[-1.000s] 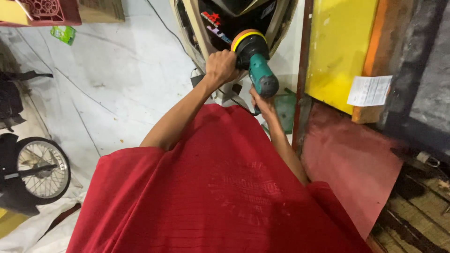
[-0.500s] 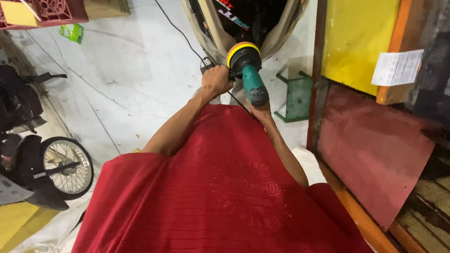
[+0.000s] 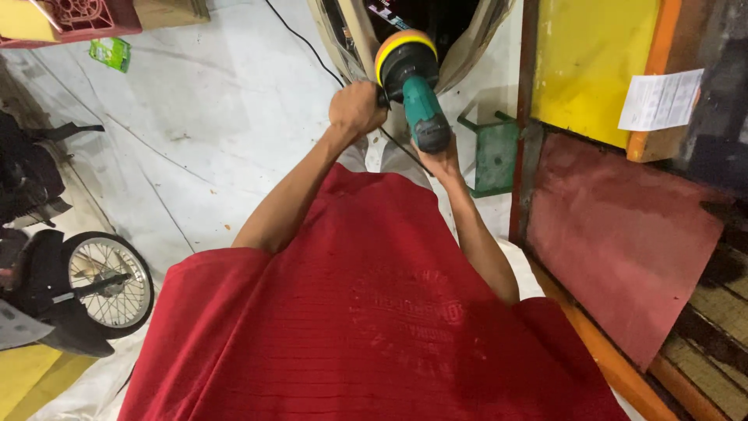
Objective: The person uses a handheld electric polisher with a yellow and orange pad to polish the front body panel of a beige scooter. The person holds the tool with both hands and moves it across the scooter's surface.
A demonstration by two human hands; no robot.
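Closest to the camera is the person's red shirt (image 3: 374, 327), filling the lower middle, with both bare forearms reaching away from it. The left hand (image 3: 356, 107) is curled in a fist round a side grip of the green polisher (image 3: 417, 93), and the right hand (image 3: 442, 160) cups the rear end of its green body from below, fingers mostly hidden. The tool's black head with its yellow-orange pad (image 3: 405, 43) sits against the dark bodywork of a motorbike (image 3: 413, 23) at the top edge. Compared with half a second ago, the hands and polisher sit slightly higher and further from the chest, and the arms look more stretched; the grip looks unchanged. Just right of the hands stands a small green stool (image 3: 495, 152). At the left, a spoked wheel (image 3: 105, 281) lies near the edge, lower in the view than before. Further off, a white paper sheet (image 3: 658, 100) hangs on a yellow panel (image 3: 584, 62) at the right, a small green packet (image 3: 111, 53) lies on the pale floor (image 3: 195, 117) at top left, and a red crate (image 3: 78, 15) stands beyond it.
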